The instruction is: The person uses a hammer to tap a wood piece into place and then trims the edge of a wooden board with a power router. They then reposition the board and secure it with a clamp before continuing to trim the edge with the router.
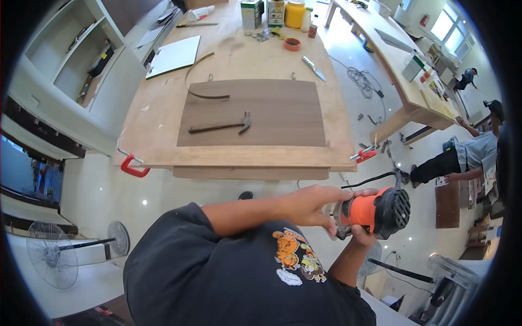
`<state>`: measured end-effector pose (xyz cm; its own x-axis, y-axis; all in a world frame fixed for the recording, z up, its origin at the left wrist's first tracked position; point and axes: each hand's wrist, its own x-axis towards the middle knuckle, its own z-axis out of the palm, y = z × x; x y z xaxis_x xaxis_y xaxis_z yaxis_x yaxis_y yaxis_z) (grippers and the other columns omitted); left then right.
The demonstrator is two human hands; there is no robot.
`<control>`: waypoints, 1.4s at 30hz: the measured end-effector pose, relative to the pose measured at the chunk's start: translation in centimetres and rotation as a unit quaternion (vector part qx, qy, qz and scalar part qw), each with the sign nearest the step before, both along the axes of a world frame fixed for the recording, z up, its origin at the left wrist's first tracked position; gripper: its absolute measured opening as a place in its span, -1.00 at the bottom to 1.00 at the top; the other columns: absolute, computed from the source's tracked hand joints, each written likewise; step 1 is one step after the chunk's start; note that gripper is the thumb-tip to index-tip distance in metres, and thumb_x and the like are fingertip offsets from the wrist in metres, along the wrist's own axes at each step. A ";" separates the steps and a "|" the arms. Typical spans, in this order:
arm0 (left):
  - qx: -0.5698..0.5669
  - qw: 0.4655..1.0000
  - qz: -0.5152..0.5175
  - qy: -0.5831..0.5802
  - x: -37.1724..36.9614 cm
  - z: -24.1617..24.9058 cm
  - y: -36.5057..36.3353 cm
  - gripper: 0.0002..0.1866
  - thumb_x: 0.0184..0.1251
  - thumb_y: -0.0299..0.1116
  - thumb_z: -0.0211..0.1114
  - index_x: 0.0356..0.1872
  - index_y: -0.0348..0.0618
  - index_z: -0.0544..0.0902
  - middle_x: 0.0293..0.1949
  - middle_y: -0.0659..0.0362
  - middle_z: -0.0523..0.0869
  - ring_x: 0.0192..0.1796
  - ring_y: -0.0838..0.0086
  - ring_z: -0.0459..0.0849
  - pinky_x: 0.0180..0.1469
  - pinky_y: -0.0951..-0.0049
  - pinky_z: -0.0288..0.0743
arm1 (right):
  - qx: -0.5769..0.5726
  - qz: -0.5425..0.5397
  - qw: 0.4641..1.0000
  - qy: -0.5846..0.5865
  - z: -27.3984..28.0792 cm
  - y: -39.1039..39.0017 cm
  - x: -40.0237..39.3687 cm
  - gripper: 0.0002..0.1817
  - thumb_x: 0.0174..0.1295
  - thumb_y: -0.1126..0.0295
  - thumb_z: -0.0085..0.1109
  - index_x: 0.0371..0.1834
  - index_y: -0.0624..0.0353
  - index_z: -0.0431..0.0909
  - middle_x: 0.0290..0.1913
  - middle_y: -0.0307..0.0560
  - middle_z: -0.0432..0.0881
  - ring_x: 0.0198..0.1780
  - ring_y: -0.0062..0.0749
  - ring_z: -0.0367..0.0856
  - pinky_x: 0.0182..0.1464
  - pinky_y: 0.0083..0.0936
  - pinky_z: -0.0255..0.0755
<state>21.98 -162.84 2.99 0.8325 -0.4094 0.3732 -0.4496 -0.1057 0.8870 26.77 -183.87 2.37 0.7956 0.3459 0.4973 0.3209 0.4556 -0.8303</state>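
An orange and black trim router [365, 213] with a clear base is held sideways in front of my chest, to the right. My left hand [312, 205] reaches across and closes on its clear base end. My right hand [361, 234] wraps round the orange body from below, with fingertips showing on top. A black cord [372, 179] runs near the tool. On the workbench ahead lies a brown wood-grain panel [272, 108], and on it rest a claw hammer [223, 125] and one end of a curved strip of edging [190, 81].
Red clamps [133, 166] grip the front corners of the workbench [147, 117]. A clipboard [174, 56], a knife [314, 68], an orange bowl [292, 44] and cans [252, 15] sit farther back. Cable [361, 81] lies on the floor. Another person [467, 155] stands at right; fans [53, 254] stand at left.
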 end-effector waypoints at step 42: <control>0.306 0.565 0.721 0.259 -9.5 -20.6 59.4 -0.70 0.33 -0.39 0.22 -0.03 -0.42 0.57 0.01 -0.24 0.61 0.12 -0.15 0.58 0.20 0.04 0.48 | 0.075 -0.370 0.922 0.093 3.7 4.8 -7.0 -0.27 0.17 0.18 0.23 0.36 0.40 0.34 0.21 0.28 0.58 0.24 0.14 0.59 0.28 0.07 0.53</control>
<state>12.49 -103.41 -17.62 0.3983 0.9135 0.0829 0.7983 -0.3898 0.4591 19.79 -179.08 6.06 0.8624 -0.3859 0.3276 0.4488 0.2834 -0.8475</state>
